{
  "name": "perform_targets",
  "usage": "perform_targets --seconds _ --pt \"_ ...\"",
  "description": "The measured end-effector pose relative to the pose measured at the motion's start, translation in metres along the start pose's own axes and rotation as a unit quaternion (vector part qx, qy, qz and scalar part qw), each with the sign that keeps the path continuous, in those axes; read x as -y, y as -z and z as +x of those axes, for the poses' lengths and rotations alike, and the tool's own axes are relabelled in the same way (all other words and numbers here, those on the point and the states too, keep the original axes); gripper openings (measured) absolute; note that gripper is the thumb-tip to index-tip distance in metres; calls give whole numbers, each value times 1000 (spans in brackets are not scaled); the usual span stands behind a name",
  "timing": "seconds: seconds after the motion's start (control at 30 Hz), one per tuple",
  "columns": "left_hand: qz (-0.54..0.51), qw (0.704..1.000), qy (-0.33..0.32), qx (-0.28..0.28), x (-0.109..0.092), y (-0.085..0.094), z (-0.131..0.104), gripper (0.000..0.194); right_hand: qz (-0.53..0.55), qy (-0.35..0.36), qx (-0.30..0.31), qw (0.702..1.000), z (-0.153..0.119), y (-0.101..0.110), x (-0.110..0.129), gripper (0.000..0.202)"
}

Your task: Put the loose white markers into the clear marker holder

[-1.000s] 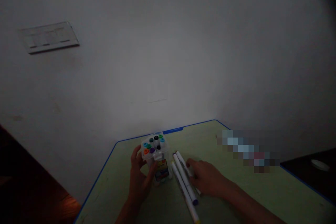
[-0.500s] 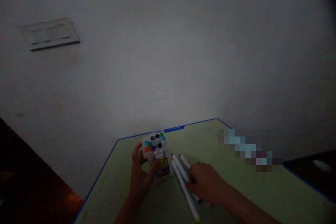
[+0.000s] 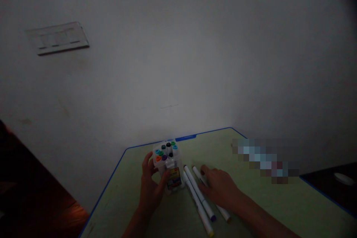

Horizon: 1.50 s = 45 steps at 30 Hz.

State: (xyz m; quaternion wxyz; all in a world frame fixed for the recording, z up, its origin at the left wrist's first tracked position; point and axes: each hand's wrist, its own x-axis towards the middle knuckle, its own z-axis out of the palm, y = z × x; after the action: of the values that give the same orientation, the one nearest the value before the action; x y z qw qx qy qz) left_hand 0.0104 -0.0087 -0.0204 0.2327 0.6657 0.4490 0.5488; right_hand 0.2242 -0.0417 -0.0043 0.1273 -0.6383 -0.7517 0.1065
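A clear plastic case (image 3: 174, 178) with several colour-capped markers standing in it is near the table's far left. My left hand (image 3: 152, 186) is closed round its left side, thumb on the front. To its right, a yellow-ended white marker (image 3: 196, 202), a purple-ended one (image 3: 200, 195) and a brown-ended one (image 3: 223, 212) lie slanting on the table. My right hand (image 3: 219, 186) is over the brown-ended marker, thumb and fingers on either side of it and apart; the hand covers its middle.
The pale green table (image 3: 111, 200) has a blue edge and stands against a grey wall. A pixelated strip (image 3: 262, 160) lies at the table's right edge. A switch plate (image 3: 58, 39) is on the wall at upper left.
My right hand has shifted slightly up and right, from the purple-ended marker to the brown-ended one. More of both markers shows. My left hand still holds the case.
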Motion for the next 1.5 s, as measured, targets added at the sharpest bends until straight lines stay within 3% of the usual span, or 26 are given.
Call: perform_targets --seconds 0.2,0.4,0.8,1.2,1.37,1.5 --pt "-5 1000 5 4 -3 0 0 66 -18 -9 9 1000 0 0 3 21" --pt "-8 1000 11 9 -2 1 -1 66 -3 -9 -18 1000 1 -3 5 21" --pt "18 1000 -16 2 -3 1 1 65 -27 -20 26 999 1 -6 1 20" --pt "16 1000 -14 5 -1 1 0 65 -35 -21 1 999 3 -8 -3 21" --pt "7 1000 -6 11 -2 1 0 65 108 -17 -53 993 12 3 -13 14" --pt "-5 1000 1 16 -4 1 -1 63 318 21 -139 938 16 19 -17 15"
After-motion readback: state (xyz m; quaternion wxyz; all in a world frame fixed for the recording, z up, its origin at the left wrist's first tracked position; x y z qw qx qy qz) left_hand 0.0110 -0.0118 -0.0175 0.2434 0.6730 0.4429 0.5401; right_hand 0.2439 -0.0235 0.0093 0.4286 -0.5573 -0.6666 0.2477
